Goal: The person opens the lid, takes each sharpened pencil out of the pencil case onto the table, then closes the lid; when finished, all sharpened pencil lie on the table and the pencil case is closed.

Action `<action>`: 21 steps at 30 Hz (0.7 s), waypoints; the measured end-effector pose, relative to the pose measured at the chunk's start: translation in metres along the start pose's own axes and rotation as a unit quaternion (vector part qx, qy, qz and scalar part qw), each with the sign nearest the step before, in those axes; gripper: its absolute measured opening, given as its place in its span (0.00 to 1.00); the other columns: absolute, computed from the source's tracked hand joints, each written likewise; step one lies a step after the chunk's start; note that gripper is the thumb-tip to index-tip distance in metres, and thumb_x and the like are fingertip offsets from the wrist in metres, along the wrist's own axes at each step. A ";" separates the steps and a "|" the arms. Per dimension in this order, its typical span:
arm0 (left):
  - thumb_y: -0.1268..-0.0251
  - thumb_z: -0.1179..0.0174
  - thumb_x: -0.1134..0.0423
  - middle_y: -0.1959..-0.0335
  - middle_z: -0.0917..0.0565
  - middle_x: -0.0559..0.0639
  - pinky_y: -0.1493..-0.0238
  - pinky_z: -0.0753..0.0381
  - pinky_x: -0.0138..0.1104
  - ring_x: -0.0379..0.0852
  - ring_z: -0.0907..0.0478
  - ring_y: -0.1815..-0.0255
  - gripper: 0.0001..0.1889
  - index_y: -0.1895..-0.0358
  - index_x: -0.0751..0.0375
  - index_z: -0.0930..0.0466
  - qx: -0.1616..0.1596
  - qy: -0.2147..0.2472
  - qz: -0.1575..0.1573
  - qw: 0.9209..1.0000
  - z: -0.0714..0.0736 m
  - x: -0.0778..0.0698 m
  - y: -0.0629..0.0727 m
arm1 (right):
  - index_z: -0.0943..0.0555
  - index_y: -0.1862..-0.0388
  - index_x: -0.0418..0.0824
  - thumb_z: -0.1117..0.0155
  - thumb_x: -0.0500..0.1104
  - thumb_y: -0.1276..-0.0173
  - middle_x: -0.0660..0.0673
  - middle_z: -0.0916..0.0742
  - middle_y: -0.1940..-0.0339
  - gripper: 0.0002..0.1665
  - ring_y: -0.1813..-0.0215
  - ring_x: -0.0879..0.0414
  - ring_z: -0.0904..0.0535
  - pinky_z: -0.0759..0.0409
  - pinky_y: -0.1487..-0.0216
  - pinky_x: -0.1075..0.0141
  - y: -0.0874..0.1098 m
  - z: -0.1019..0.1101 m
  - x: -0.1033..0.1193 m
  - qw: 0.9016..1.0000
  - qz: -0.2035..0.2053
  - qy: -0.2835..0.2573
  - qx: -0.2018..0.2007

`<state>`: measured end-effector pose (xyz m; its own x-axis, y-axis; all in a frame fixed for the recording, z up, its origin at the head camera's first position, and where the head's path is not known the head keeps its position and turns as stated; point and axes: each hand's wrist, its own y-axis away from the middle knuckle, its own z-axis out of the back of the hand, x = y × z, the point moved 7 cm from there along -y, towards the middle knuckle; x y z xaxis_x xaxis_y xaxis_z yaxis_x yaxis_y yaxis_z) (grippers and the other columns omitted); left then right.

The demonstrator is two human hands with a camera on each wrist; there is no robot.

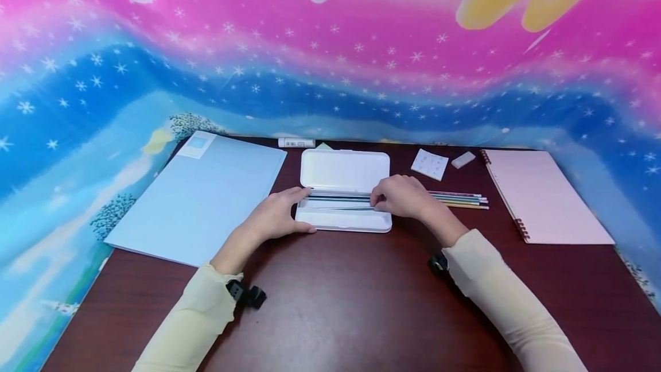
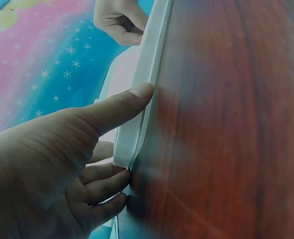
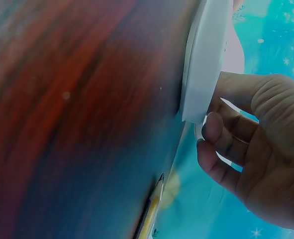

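A white pencil case (image 1: 345,221) lies open on the table, its lid (image 1: 345,169) tilted back on the far side. My left hand (image 1: 272,214) grips its left end, the thumb against the front wall and the other fingers around the end, as the left wrist view also shows. Dark pencils (image 1: 338,198) lie lengthwise inside the case. Over the right part of the case, my right hand (image 1: 405,197) pinches a slim pencil (image 1: 338,208) that slants across the near side of the tray; its fingertips are partly hidden behind the case wall in the right wrist view.
Several pencils (image 1: 465,202) lie right of the case. Behind them are a small printed white card (image 1: 430,164) and an eraser (image 1: 463,159). A pink spiral notebook (image 1: 549,197) lies at the right, a light blue folder (image 1: 222,188) at the left. A white tube (image 1: 296,142) lies behind.
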<state>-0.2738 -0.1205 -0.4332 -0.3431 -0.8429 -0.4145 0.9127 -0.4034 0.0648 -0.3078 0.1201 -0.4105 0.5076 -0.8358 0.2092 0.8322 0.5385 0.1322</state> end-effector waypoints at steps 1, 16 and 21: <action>0.47 0.26 0.39 0.24 0.30 0.59 0.28 0.29 0.52 0.58 0.30 0.26 0.51 0.22 0.55 0.37 -0.001 -0.001 -0.003 1.000 0.000 0.000 0.000 | 0.09 0.64 0.56 0.28 0.45 0.33 0.54 0.09 0.59 0.04 0.64 0.58 0.21 0.27 0.70 0.66 0.000 -0.001 0.000 1.000 -0.001 0.001 0.002; 0.47 0.27 0.36 0.24 0.31 0.58 0.29 0.29 0.52 0.57 0.30 0.26 0.52 0.21 0.54 0.38 0.000 0.003 -0.001 1.000 0.000 0.000 -0.001 | 0.10 0.59 0.54 0.29 0.46 0.32 0.56 0.10 0.62 0.05 0.67 0.59 0.23 0.26 0.69 0.63 0.009 0.012 -0.004 0.999 0.009 -0.012 -0.040; 0.47 0.27 0.37 0.24 0.31 0.58 0.28 0.29 0.52 0.57 0.30 0.26 0.51 0.21 0.53 0.38 0.000 0.002 0.001 1.000 -0.001 0.001 -0.001 | 0.10 0.56 0.52 0.29 0.45 0.32 0.53 0.09 0.58 0.07 0.62 0.57 0.18 0.20 0.57 0.56 0.024 0.030 -0.022 0.996 0.013 -0.045 -0.078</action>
<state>-0.2746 -0.1211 -0.4343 -0.3404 -0.8419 -0.4187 0.9135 -0.4017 0.0650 -0.3054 0.1546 -0.3831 0.5141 -0.8046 0.2974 0.8467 0.5314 -0.0261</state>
